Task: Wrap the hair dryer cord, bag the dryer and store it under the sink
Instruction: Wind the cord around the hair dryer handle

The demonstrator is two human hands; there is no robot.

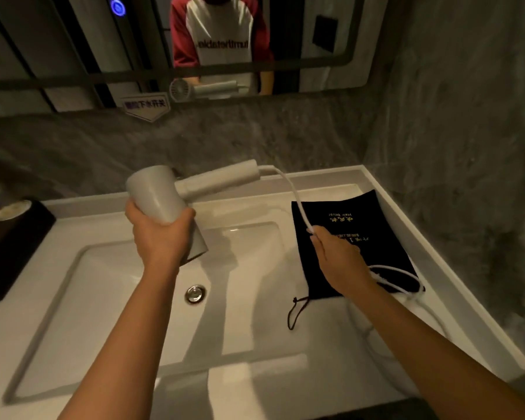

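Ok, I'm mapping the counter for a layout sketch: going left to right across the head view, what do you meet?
Dark tray → left hand gripping the hair dryer → sink drain → right hand pinching the white cord → black drawstring bag.

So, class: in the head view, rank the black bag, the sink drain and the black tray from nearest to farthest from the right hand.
From the right hand:
1. Black bag, directly beneath it on the right counter.
2. Sink drain, left of it, mid-basin.
3. Black tray, at the far left edge.
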